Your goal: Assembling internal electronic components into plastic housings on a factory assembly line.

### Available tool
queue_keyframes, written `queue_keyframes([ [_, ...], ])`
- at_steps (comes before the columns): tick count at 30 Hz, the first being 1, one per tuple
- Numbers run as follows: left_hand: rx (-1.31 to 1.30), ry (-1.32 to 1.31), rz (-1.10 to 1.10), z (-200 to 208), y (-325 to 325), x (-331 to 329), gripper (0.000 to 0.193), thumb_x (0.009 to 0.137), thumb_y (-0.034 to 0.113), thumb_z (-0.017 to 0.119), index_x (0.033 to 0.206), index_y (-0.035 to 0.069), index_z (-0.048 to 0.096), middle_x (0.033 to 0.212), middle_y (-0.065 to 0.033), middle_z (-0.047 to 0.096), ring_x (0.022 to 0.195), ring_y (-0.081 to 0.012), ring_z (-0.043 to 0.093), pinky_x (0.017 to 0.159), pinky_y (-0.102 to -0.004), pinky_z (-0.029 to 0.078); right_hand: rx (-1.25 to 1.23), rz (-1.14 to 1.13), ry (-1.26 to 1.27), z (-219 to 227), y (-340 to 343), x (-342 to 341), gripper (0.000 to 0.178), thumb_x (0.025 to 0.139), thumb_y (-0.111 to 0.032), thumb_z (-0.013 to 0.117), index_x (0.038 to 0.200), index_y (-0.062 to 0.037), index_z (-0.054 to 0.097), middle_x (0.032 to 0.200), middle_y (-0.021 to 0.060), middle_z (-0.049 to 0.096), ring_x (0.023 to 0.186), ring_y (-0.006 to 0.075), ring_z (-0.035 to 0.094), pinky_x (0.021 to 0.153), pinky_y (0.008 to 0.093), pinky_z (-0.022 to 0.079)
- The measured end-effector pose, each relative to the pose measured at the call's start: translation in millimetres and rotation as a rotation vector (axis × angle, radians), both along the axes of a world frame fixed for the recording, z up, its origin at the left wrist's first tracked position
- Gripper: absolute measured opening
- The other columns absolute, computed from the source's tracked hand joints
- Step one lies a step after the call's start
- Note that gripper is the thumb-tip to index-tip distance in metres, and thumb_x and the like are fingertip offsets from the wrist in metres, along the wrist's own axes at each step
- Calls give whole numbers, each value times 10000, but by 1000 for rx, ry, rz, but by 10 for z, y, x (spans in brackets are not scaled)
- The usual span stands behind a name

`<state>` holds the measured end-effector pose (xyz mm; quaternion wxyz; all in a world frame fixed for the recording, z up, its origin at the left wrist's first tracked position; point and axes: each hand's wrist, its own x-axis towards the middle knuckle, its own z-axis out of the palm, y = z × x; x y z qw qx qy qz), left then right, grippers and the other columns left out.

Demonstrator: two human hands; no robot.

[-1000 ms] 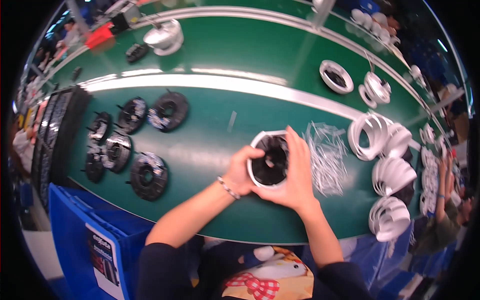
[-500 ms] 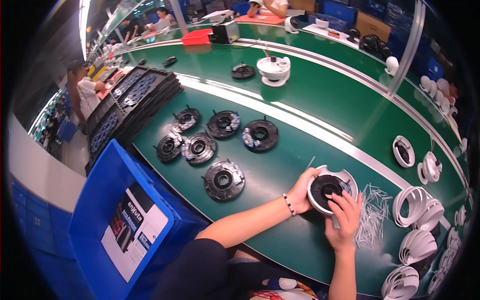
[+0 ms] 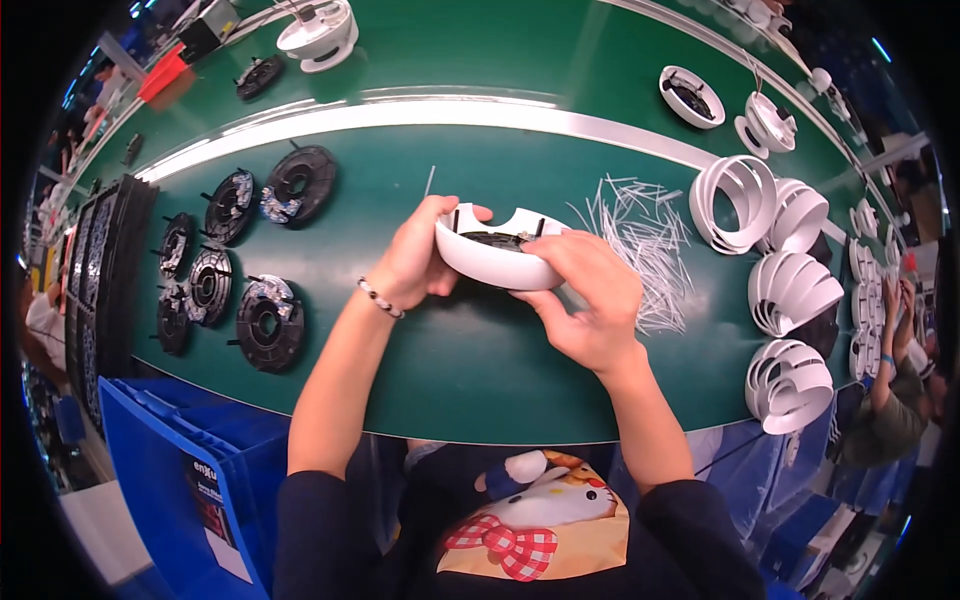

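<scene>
A white shell (image 3: 497, 265) held above the green bench (image 3: 450, 400), gripped at both ends.
Nine o'clock from the shell, black discs (image 3: 272, 350) lie apart, perhaps for easy picking; the left hand (image 3: 408, 262) grips its nine-o'clock end; a black insert (image 3: 488, 240) sits inside; the right hand (image 3: 597, 300) clasps the three-o'clock end, thumb low, apparently steadying it. At three o'clock, white strips (image 3: 645, 260) lie heaped, seemingly within reach; farther out, white rings (image 3: 790, 293) nest, probably saving space.

Factory workshop, green workbench (image 3: 480, 370), white rings (image 3: 795, 292) (in stacks), co-worker (image 3: 885, 430)
</scene>
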<state>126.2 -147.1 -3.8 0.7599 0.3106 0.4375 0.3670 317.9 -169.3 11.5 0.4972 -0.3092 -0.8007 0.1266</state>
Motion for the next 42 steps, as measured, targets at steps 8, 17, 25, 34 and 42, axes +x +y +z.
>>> queue_keyframes([
  [8,-102,-185,0,-38,-36,67,378,829,354,340,1036,94,521,638,-39,549,339,-96,341,305,-198,248,-51,28,-10,29,2,93,378,529,-37,715,888,-55,596,892,77,610,854,276,567,800,381,425],
  [17,376,311,285,-15,689,119,555,882,339,371,1313,79,137,792,-133,579,550,-137,583,391,-192,418,40,-671,-187,104,464,985,435,616,-126,697,1009,-26,538,1116,145,500,1055,329,431,909,410,332],
  [25,227,204,342,-242,1693,621,826,857,293,484,1300,225,-210,969,-196,543,577,-215,618,376,-253,470,9,-952,-228,-500,734,1537,240,688,-214,666,824,-19,631,919,108,611,875,302,533,784,397,402],
  [34,497,881,365,221,945,154,698,817,420,484,1337,58,191,707,-103,645,465,-187,591,528,-274,474,2,-1018,-290,-243,666,1566,164,661,-178,683,749,-44,650,856,53,619,758,260,524,696,347,414],
  [42,580,1539,649,332,648,-1080,434,731,299,589,1083,53,531,801,-132,641,787,-276,611,745,-362,463,-343,-1003,-171,-53,558,1628,237,619,-164,716,787,-9,655,715,117,626,640,274,590,633,328,447],
])
